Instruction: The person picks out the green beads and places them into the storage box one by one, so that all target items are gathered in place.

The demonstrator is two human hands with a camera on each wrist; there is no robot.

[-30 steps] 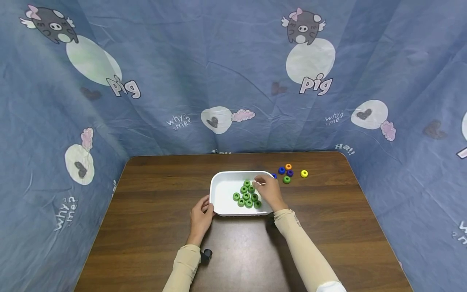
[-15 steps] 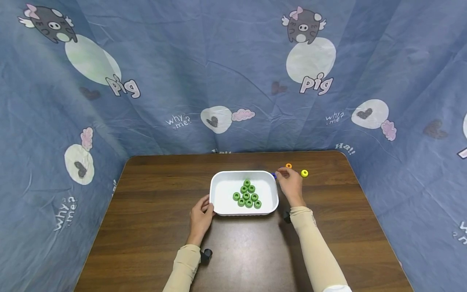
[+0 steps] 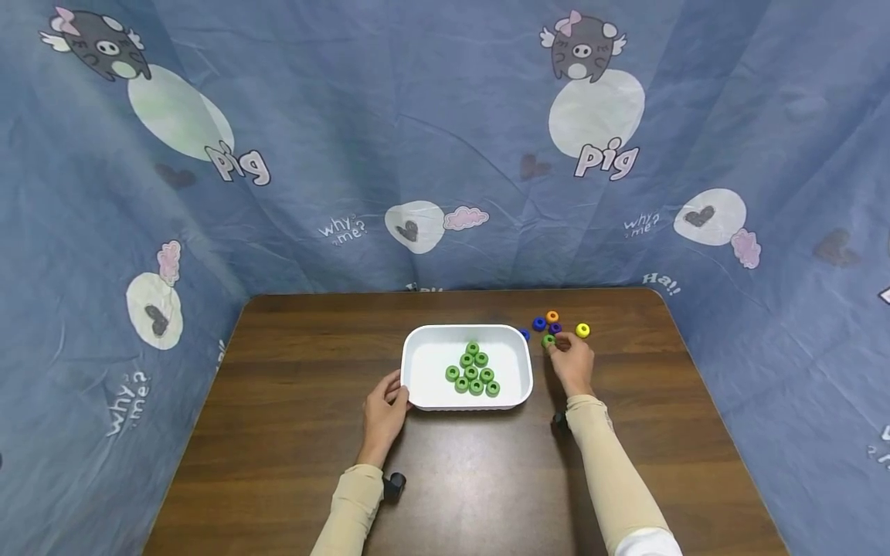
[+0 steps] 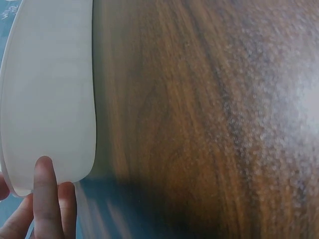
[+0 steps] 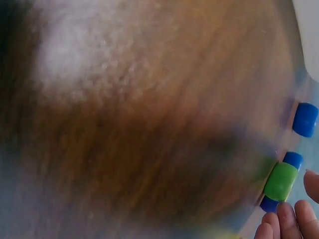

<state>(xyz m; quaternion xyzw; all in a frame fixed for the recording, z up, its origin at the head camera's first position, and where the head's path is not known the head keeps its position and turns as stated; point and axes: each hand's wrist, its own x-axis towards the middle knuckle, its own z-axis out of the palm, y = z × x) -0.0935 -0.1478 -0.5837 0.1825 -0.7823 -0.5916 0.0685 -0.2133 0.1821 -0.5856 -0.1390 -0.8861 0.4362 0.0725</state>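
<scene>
A white tray [image 3: 424, 386] holds several green ring-shaped beads [image 3: 471, 372] in its middle. My left hand [image 3: 384, 409] holds the tray's near left corner; in the left wrist view one digit lies along the outer wall [image 4: 55, 99] and other fingers are round the corner. Right of the tray, my right hand [image 3: 573, 363] reaches to a single green bead [image 3: 548, 340] on the table. The right wrist view shows the fingertips [image 5: 286, 214] right at this green bead, with the thumb [image 5: 313, 184] apart from it.
Around the green bead lie a blue bead [image 3: 539, 323], a purple bead [image 3: 555, 328], an orange bead [image 3: 552, 316] and a yellow bead [image 3: 582, 330]. Another blue bead [image 3: 524, 334] sits close against the tray's right side. Behind the wooden table [image 3: 313, 340] hangs a blue printed cloth [image 3: 334, 139].
My right hand has moved from over the tray, rightward past the loose beads, to the green bead on the table. My left hand and the tray have stayed in place.
</scene>
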